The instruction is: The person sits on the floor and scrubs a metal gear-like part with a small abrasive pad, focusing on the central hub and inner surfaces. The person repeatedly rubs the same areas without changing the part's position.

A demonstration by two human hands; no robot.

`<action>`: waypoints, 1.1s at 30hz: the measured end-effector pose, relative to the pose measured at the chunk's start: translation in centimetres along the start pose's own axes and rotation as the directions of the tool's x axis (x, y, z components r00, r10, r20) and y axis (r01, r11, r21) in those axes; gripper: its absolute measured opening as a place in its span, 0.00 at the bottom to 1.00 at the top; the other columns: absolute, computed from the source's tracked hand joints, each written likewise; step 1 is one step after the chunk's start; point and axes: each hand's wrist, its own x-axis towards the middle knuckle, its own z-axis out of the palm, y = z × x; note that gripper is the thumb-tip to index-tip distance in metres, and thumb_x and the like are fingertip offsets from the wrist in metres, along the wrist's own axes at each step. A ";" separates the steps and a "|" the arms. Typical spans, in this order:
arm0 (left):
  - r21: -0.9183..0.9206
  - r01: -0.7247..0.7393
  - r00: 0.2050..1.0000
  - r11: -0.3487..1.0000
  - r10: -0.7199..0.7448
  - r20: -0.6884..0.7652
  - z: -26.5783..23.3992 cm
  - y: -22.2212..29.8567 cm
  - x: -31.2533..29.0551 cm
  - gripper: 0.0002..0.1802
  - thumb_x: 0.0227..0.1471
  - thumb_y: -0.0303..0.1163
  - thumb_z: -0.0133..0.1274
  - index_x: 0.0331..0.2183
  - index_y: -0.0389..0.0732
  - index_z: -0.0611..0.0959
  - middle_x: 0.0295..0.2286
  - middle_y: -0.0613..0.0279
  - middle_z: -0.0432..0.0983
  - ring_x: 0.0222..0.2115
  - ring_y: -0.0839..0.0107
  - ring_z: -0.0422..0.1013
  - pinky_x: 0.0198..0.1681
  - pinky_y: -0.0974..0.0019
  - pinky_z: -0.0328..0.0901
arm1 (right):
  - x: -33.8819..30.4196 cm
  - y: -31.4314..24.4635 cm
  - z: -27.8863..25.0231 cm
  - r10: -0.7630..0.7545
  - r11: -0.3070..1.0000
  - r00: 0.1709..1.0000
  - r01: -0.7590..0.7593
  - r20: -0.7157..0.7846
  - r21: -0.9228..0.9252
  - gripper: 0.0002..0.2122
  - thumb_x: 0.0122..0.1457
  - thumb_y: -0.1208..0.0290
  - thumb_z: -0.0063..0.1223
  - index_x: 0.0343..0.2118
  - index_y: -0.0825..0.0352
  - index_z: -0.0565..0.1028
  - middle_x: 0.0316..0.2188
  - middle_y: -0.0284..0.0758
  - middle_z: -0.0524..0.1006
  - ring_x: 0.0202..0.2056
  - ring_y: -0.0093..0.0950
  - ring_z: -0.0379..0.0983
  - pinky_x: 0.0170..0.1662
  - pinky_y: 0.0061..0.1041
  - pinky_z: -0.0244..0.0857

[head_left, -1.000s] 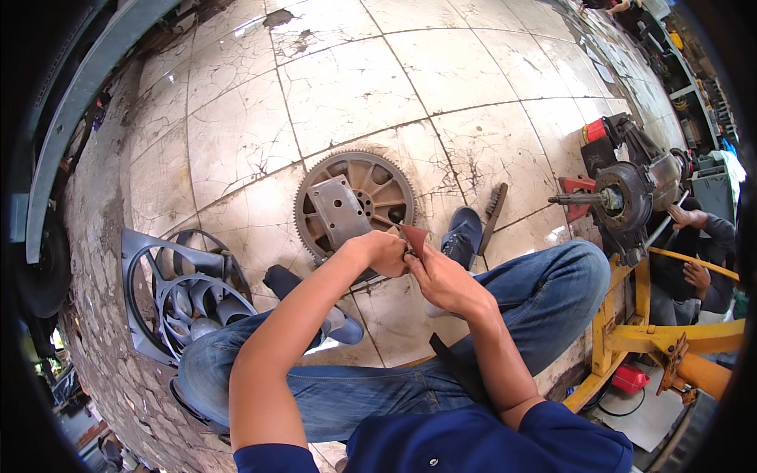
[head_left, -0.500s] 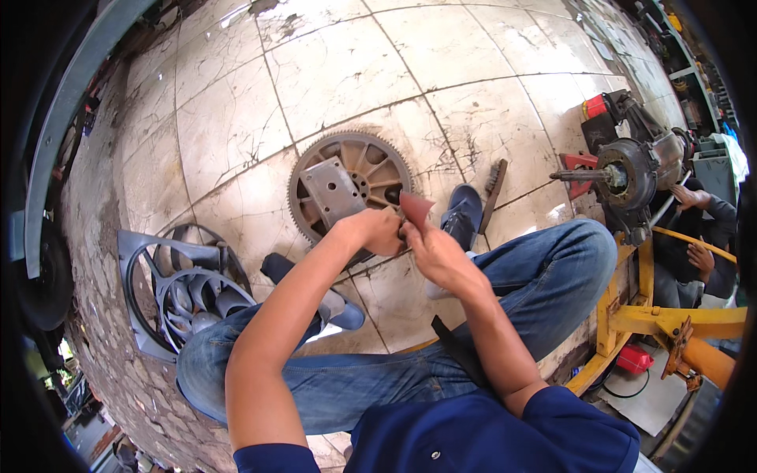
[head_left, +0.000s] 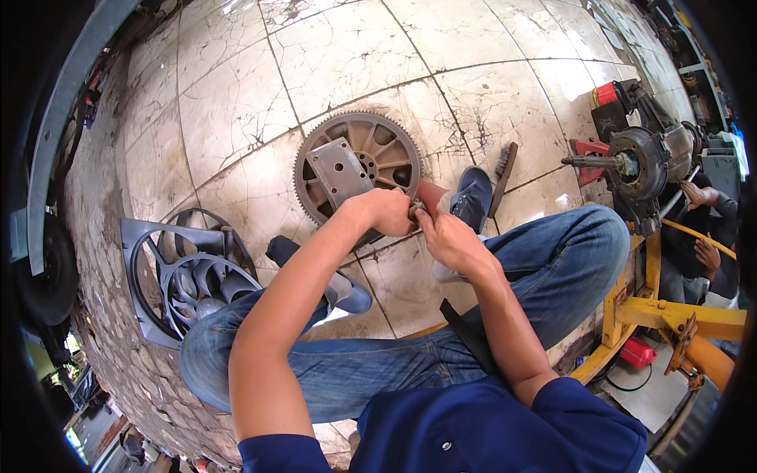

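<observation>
Both hands meet just in front of a toothed flywheel (head_left: pixel 384 135) lying flat on the floor. My left hand (head_left: pixel 384 211) is closed at a small metal part (head_left: pixel 415 207) that is mostly hidden by the fingers. My right hand (head_left: pixel 451 240) pinches a reddish-brown sheet of sandpaper (head_left: pixel 431 195) against that part, and the sheet's free end sticks up past the fingers. A rectangular metal plate (head_left: pixel 341 168) with several holes rests on the flywheel, just beyond my left hand.
A wire brush (head_left: pixel 503 180) lies right of my shoe. At left stands a fan shroud (head_left: pixel 189 276) with its fan. A gearbox-like assembly with a shaft (head_left: pixel 635 165) and a yellow stand (head_left: pixel 654 311) are at right, where another person's hands (head_left: pixel 707 254) hold a yellow bar.
The view has shifted slightly. My hands stay together at the small part; the sandpaper has tilted lower and the small metal part shows more.
</observation>
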 end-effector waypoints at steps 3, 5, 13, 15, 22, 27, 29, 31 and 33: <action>0.035 0.014 1.000 0.999 -0.013 -0.022 -0.4 0.1 0.0 0.25 0.50 0.46 0.47 0.33 0.31 0.83 0.38 0.41 0.78 0.41 0.49 0.75 0.46 0.55 0.70 | -0.8 -0.3 -0.3 -0.173 0.983 0.982 0.177 -0.071 0.057 0.21 0.67 0.58 0.36 0.43 0.75 0.69 0.39 0.56 0.74 0.44 0.54 0.69 0.47 0.42 0.63; -0.020 -0.004 0.998 1.000 0.003 -0.061 0.4 -0.2 0.2 0.26 0.50 0.47 0.47 0.33 0.31 0.83 0.37 0.40 0.78 0.41 0.49 0.75 0.46 0.55 0.70 | -1.1 -0.6 -0.6 -0.187 0.977 0.978 0.196 -0.092 0.089 0.19 0.67 0.60 0.36 0.43 0.76 0.69 0.38 0.55 0.74 0.45 0.53 0.69 0.48 0.42 0.63; -0.004 -0.064 0.997 0.998 0.064 -0.051 0.4 -0.2 0.1 0.25 0.51 0.46 0.46 0.34 0.32 0.84 0.37 0.41 0.78 0.41 0.49 0.75 0.46 0.55 0.70 | -0.5 -0.1 0.4 -0.214 0.976 0.969 0.216 -0.124 -0.001 0.19 0.67 0.60 0.37 0.42 0.76 0.69 0.40 0.54 0.74 0.45 0.52 0.69 0.48 0.43 0.63; -0.008 -0.005 1.000 1.000 0.005 -0.011 0.1 0.3 0.1 0.22 0.50 0.42 0.48 0.39 0.32 0.80 0.39 0.40 0.77 0.42 0.48 0.74 0.46 0.54 0.69 | 0.3 0.2 0.5 -0.047 0.998 0.999 0.046 -0.019 -0.034 0.19 0.66 0.60 0.37 0.44 0.76 0.68 0.42 0.55 0.74 0.45 0.53 0.69 0.48 0.44 0.62; -0.016 -0.049 0.998 0.999 0.048 -0.048 0.5 -0.1 0.3 0.23 0.51 0.44 0.46 0.36 0.33 0.83 0.39 0.41 0.78 0.42 0.50 0.74 0.47 0.56 0.69 | -0.5 0.4 0.5 -0.246 0.967 0.962 0.252 -0.119 0.038 0.20 0.67 0.62 0.38 0.48 0.78 0.66 0.43 0.60 0.71 0.47 0.54 0.67 0.51 0.44 0.61; 0.047 -0.077 0.996 0.996 0.078 -0.038 0.5 -0.6 0.6 0.23 0.51 0.43 0.45 0.36 0.33 0.83 0.39 0.41 0.77 0.42 0.49 0.74 0.47 0.55 0.69 | -0.3 0.5 1.7 -0.365 0.924 0.902 0.382 -0.233 0.033 0.21 0.67 0.63 0.38 0.51 0.79 0.63 0.46 0.62 0.68 0.50 0.54 0.65 0.52 0.42 0.60; 0.038 -0.081 0.996 0.996 0.082 -0.041 0.3 -0.3 0.4 0.23 0.51 0.42 0.44 0.35 0.32 0.83 0.39 0.41 0.77 0.42 0.49 0.74 0.48 0.55 0.69 | -0.6 -0.2 1.2 -0.230 0.961 0.961 0.249 -0.155 0.121 0.21 0.67 0.63 0.38 0.52 0.79 0.63 0.47 0.62 0.68 0.50 0.54 0.65 0.53 0.41 0.59; -0.025 -0.044 0.995 0.999 0.042 -0.088 0.8 -0.3 0.4 0.23 0.51 0.42 0.44 0.34 0.32 0.83 0.38 0.41 0.78 0.41 0.49 0.75 0.47 0.55 0.69 | -0.7 -0.5 0.9 -0.129 0.976 0.987 0.143 -0.097 0.164 0.21 0.67 0.63 0.38 0.52 0.79 0.63 0.47 0.62 0.69 0.49 0.54 0.65 0.53 0.41 0.59; 0.025 -0.055 0.995 0.998 0.057 -0.080 1.3 -0.9 0.7 0.23 0.51 0.42 0.44 0.34 0.32 0.83 0.38 0.41 0.78 0.41 0.49 0.75 0.47 0.55 0.69 | -0.8 -0.5 1.2 -0.066 0.982 0.996 0.075 -0.058 0.175 0.21 0.67 0.64 0.38 0.53 0.79 0.62 0.46 0.61 0.69 0.49 0.54 0.65 0.53 0.41 0.59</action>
